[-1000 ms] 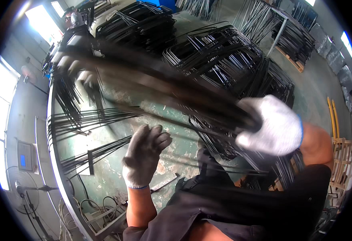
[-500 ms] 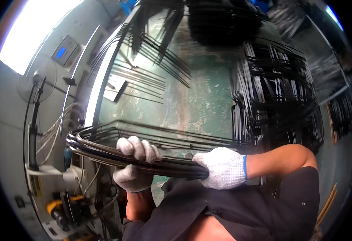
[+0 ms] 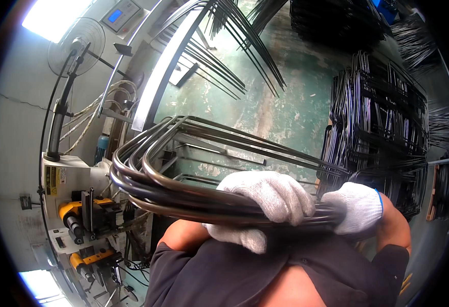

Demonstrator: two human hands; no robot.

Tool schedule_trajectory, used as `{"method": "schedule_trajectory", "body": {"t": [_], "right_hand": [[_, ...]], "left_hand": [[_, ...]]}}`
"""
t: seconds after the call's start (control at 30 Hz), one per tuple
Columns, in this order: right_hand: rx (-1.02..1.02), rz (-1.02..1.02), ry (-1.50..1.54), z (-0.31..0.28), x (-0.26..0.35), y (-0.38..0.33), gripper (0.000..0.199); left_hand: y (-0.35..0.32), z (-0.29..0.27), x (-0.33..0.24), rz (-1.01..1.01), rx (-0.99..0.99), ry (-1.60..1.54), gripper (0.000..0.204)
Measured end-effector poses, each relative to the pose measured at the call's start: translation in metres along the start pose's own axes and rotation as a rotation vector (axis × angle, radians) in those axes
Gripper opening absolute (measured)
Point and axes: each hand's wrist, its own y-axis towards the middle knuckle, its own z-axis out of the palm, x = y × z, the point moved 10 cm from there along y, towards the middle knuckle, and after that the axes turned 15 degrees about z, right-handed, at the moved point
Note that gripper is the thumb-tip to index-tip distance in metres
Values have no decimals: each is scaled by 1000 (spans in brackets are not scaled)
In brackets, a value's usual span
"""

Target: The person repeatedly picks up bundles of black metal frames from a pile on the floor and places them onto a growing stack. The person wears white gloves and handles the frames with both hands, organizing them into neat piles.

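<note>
A bundle of bent dark metal rods (image 3: 193,202) lies across in front of my chest, its rounded bends at the left and its long straight legs running off to the right. My left hand (image 3: 265,199), in a white knitted glove, is wrapped round the middle of the near legs, fingers over the top and thumb below. Farther right, my right hand (image 3: 355,207), in a similar glove with a blue cuff edge, grips the same rods. Its fingertips are partly hidden behind the bundle.
More bent rods (image 3: 250,41) hang from a pale metal beam (image 3: 165,66) ahead on the left. Large stacks of bent rods (image 3: 378,117) stand at the right. A machine with yellow parts (image 3: 89,210) is at the left, below a fan (image 3: 76,46). The green floor (image 3: 291,107) is worn.
The bundle has come closer and swung so its bends show larger. My left hand has shifted right along the rods, nearer my right hand. The view has turned.
</note>
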Motion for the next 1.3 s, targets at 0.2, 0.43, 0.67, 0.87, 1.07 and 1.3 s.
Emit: {"method": "schedule_trajectory", "body": {"t": [0.2,0.43,0.67,0.87,1.07,1.3], "right_hand": [[122,-105,-57,5,-11,-9,47],[237,-308,-127,9,4,-12,52],[257,-262,-146,12,-13,-32,51],[196,-245,-207,4,-3,-47,51],[-202,-485,-84,-20,39,-11,42],[-504,-568,-2,-46,96,73,28]], "left_hand": [[1,30,1,82,32,145,35],[-2,55,-11,136,95,270,45],[5,86,-3,127,195,332,45],[4,96,-12,176,178,381,34],[-11,72,-40,125,-5,498,32],[-27,-18,-112,277,-707,518,18]]}}
